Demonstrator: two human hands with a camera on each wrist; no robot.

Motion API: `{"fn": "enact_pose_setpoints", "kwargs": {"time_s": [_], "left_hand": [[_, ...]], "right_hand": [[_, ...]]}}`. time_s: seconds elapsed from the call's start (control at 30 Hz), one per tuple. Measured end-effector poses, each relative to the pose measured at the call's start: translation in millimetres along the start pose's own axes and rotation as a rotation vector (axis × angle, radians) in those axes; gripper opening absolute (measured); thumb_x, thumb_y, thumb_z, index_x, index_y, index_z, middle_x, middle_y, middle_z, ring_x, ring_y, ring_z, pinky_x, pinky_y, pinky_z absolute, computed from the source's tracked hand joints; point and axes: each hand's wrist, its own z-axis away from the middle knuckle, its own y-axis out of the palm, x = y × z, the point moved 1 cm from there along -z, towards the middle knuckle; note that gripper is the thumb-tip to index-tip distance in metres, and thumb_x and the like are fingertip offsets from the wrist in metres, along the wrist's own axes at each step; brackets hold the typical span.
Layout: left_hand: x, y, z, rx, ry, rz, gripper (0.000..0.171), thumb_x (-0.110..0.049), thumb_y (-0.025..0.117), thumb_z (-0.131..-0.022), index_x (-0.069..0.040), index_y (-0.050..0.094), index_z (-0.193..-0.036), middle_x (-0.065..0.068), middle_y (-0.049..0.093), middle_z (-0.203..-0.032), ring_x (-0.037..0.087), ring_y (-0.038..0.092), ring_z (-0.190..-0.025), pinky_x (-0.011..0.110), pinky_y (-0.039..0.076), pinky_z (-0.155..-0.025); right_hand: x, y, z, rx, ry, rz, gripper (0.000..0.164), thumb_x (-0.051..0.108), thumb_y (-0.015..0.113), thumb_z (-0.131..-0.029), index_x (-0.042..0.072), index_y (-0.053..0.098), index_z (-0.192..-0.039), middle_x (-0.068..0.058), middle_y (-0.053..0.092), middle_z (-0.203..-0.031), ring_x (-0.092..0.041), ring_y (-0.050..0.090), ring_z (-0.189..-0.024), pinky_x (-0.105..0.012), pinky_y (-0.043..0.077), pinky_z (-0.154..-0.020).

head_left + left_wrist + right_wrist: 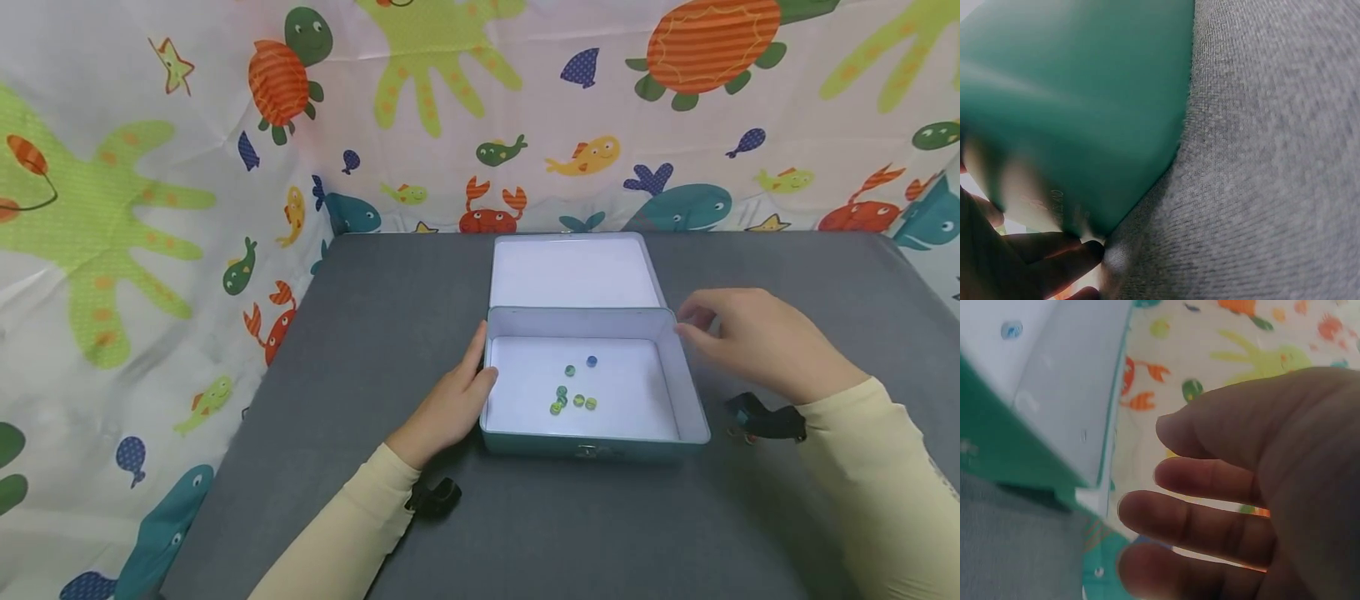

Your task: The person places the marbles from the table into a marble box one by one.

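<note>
Left hand (446, 410) against smooth, rectangular green box (637, 396)

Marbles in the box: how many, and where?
7, in the box: a blue marble and a green marble farther back; three marbles clustered nearer the front; two marbles just right of them.

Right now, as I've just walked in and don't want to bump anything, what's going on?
A person's left hand rests against the left side of a green rectangular box, white inside, on a grey cloth surface; its white-lined lid is open behind it. The right hand, holding nothing, is beside the box's right side. Small round green marbles and one blue one lie inside.
</note>
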Motion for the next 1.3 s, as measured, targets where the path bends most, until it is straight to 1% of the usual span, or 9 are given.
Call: {"fn": "enact_pose_setpoints", "kwargs": {"time_s": [0.1, 0.17, 0.27, 0.4, 0.53, 0.73, 0.9, 1.03, 1.3], "left_hand": [[-0.1, 0.4, -0.3, 0.000, -0.005, 0.003, 0.066, -0.042, 0.037, -0.112, -0.045, 0.003, -0.168, -0.009, 0.021, -0.172, 0.018, 0.031, -0.154, 0.051, 0.029, -0.124], [-0.4, -0.1, -0.5, -0.001, -0.007, 0.004, 0.065, -0.042, 0.037, -0.112, -0.047, 0.002, -0.167, -0.010, 0.021, -0.172, 0.018, 0.030, -0.155, 0.051, 0.029, -0.124], [-0.9, -1.2, -0.1, -0.003, -0.012, 0.001, 0.064, -0.043, 0.037, -0.112, -0.051, 0.001, -0.165, -0.013, 0.020, -0.172, 0.017, 0.029, -0.155, 0.050, 0.028, -0.124], [-2.3, -2.2, 0.7, 0.003, -0.009, 0.002, 0.064, -0.043, 0.037, -0.112, -0.053, 0.000, -0.163, -0.016, 0.016, -0.172, 0.015, 0.026, -0.156, 0.049, 0.027, -0.125], [-3.1, -2.7, 1.0, 0.012, -0.001, 0.007, 0.064, -0.045, 0.036, -0.111, -0.051, 0.000, -0.164, -0.016, 0.015, -0.172, 0.015, 0.025, -0.156, 0.050, 0.026, -0.126], [-2.7, -5.2, 2.0, 0.002, -0.006, 0.006, 0.066, -0.049, 0.034, -0.110, -0.047, 0.002, -0.167, -0.012, 0.017, -0.173, 0.020, 0.029, -0.156, 0.052, 0.027, -0.125], [-1.7, -5.3, 1.3, 0.001, -0.009, 0.003, 0.065, -0.050, 0.034, -0.110, -0.049, 0.002, -0.166, -0.013, 0.016, -0.173, 0.018, 0.028, -0.156, 0.051, 0.027, -0.125], [-1.1, -3.7, 0.3, 0.002, -0.011, 0.004, 0.066, -0.051, 0.035, -0.109, -0.047, 0.002, -0.167, -0.016, 0.016, -0.172, 0.016, 0.027, -0.156, 0.049, 0.026, -0.125], [-0.9, -0.7, 0.6, 0.011, -0.014, 0.010, 0.064, -0.050, 0.035, -0.110, -0.054, -0.001, -0.163, -0.017, 0.015, -0.172, 0.013, 0.024, -0.156, 0.049, 0.025, -0.126]], "right_hand": [[-15.0, -1.7, 7.5, -0.006, 0.029, -0.023, 0.028, 0.028, 0.072, -0.099, 0.008, 0.075, -0.118, -0.007, 0.075, -0.098, -0.020, 0.063, -0.077, -0.036, 0.055, -0.063], [-24.1, -0.9, 11.5, -0.009, 0.043, -0.021, 0.029, 0.029, 0.072, -0.099, 0.006, 0.074, -0.118, -0.009, 0.075, -0.099, -0.021, 0.062, -0.077, -0.035, 0.053, -0.062], [-36.3, 3.3, 15.7, -0.003, 0.058, -0.021, 0.030, 0.028, 0.072, -0.099, 0.005, 0.074, -0.118, -0.010, 0.074, -0.100, -0.023, 0.062, -0.080, -0.037, 0.054, -0.062], [-50.6, 11.9, 18.7, 0.046, 0.082, -0.032, 0.030, 0.025, 0.073, -0.098, 0.002, 0.073, -0.118, -0.011, 0.073, -0.099, -0.024, 0.063, -0.081, -0.041, 0.057, -0.065], [-62.3, 20.5, 21.9, 0.098, 0.100, -0.027, 0.029, 0.020, 0.073, -0.097, -0.001, 0.072, -0.117, -0.010, 0.072, -0.095, -0.022, 0.062, -0.079, -0.040, 0.055, -0.064], [-73.4, 32.7, 27.3, 0.150, 0.048, -0.019, 0.020, 0.012, 0.074, -0.092, 0.000, 0.075, -0.109, -0.004, 0.069, -0.088, -0.020, 0.061, -0.077, -0.038, 0.052, -0.064], [-82.4, 40.9, 34.2, 0.184, 0.032, -0.008, 0.016, 0.012, 0.076, -0.090, 0.002, 0.076, -0.102, -0.002, 0.069, -0.085, -0.020, 0.061, -0.077, -0.040, 0.052, -0.066], [-87.9, 45.3, 39.5, 0.198, 0.024, 0.003, 0.013, 0.011, 0.074, -0.091, 0.003, 0.077, -0.101, -0.001, 0.069, -0.084, -0.018, 0.061, -0.077, -0.042, 0.051, -0.067], [-89.7, 49.8, 44.6, 0.211, 0.033, -0.011, 0.012, 0.008, 0.072, -0.092, 0.002, 0.076, -0.102, -0.001, 0.068, -0.083, -0.017, 0.059, -0.075, -0.040, 0.050, -0.065]]}}
